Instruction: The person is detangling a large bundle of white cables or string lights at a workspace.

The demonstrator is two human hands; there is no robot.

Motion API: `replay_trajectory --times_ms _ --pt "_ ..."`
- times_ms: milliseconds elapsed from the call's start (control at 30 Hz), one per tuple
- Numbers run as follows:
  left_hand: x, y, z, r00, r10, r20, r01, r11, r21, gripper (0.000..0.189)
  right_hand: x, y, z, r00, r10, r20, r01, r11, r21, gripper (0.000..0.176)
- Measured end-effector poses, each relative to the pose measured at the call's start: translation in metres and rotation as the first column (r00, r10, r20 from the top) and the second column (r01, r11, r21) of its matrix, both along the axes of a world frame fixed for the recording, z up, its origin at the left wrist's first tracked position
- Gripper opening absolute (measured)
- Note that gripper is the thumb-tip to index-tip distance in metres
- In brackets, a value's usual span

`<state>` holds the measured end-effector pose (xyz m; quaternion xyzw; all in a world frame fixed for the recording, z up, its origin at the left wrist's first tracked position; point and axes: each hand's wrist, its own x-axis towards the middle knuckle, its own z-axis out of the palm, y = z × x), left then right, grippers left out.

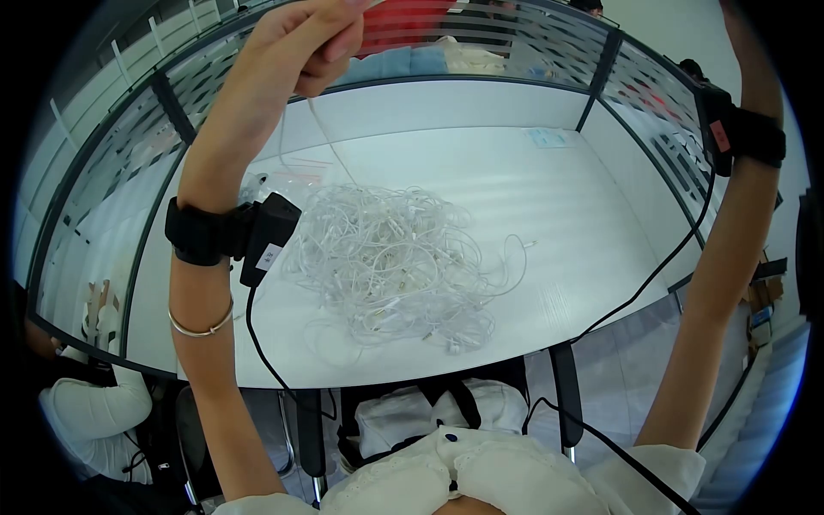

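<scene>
My left hand (319, 43) is raised at the top of the view, fingers closed on a thin white cable (324, 129). Two strands of cable hang below the hand towards a large tangled heap of white and clear cables (390, 257) on the white table (566, 232). Small metallic plugs show within the heap, and one loop sticks out on its right side. My right forearm (712, 283) reaches up along the right edge; the right hand itself is beyond the top of the frame.
A clear plastic bag (296, 176) lies behind the heap, and a pale blue paper (548, 137) near the back panel. Low partitions surround the table. Black wires run from both wrist devices. A white and black bag (421, 416) is below the table edge; a person's white sleeve (94, 412) is at left.
</scene>
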<state>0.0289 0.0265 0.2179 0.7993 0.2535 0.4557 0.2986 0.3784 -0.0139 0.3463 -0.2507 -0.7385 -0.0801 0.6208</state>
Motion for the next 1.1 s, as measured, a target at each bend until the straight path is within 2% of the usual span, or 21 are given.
replay_trajectory --times_ms 67,100,133,200,300,400,433,533,633,733,833,933,1033,1100 --pt "-0.003 0.001 -0.001 1.000 0.009 0.015 -0.009 1.000 -0.014 0.044 0.008 0.001 0.008 0.999 -0.036 0.035 0.041 0.985 -0.169 0.025" --pt "-0.006 0.002 -0.001 1.000 0.015 0.022 -0.014 1.000 -0.020 0.044 0.019 0.003 0.010 0.998 -0.047 -0.030 0.038 0.966 -0.256 0.019" --pt "-0.009 0.004 -0.001 1.000 0.017 0.027 -0.016 0.999 -0.042 0.044 0.019 0.003 0.006 0.994 0.112 0.015 -0.102 0.941 -0.323 0.018" --pt "-0.015 0.007 -0.002 0.999 0.021 0.035 -0.018 0.996 -0.085 0.044 0.039 0.011 0.008 0.919 0.387 0.076 -0.298 0.808 -0.509 0.017" --pt "-0.022 0.011 -0.007 0.998 0.063 0.016 -0.061 0.993 -0.104 0.045 0.045 0.005 -0.004 0.864 0.503 -0.010 -0.416 0.703 -0.577 0.017" --pt "-0.020 0.010 -0.012 0.998 0.055 -0.023 -0.055 0.998 0.010 0.046 0.056 0.005 -0.010 0.820 0.572 -0.003 -0.452 0.646 -0.615 0.017" --pt "-0.021 0.010 -0.012 0.998 0.064 -0.018 -0.065 0.998 -0.018 0.046 0.056 0.007 -0.012 0.798 0.597 -0.084 -0.518 0.607 -0.603 0.016" --pt "-0.024 0.014 -0.013 0.999 0.044 -0.019 -0.045 0.998 -0.044 0.047 0.062 0.009 -0.011 0.777 0.614 -0.140 -0.585 0.621 -0.521 0.017" --pt "-0.020 0.010 -0.015 0.998 0.061 -0.028 -0.061 0.998 0.003 0.047 0.051 0.012 -0.010 0.800 0.554 -0.230 -0.594 0.678 -0.434 0.020" --pt "-0.023 0.015 -0.015 0.997 0.071 -0.013 -0.072 0.995 -0.069 0.047 0.052 0.021 -0.005 0.658 0.610 -0.442 -0.742 0.625 -0.243 0.022" --pt "-0.022 0.015 -0.015 0.998 0.066 0.013 -0.065 0.995 -0.073 0.048 0.066 0.030 0.002 0.449 0.668 -0.593 -0.884 0.428 -0.187 0.021" --pt "-0.025 0.015 -0.013 0.998 0.052 -0.024 -0.054 0.995 -0.080 0.047 0.070 0.033 0.000 0.503 0.618 -0.604 -0.834 0.531 -0.152 0.022" --pt "-0.022 0.013 -0.014 0.998 0.058 -0.021 -0.059 0.996 -0.061 0.047 0.070 0.035 -0.001 0.481 0.559 -0.676 -0.823 0.553 -0.128 0.022" --pt "-0.018 0.010 -0.014 0.999 0.044 -0.026 -0.045 0.999 -0.026 0.047 0.078 0.041 -0.002 0.572 0.540 -0.617 -0.763 0.626 -0.160 0.019"
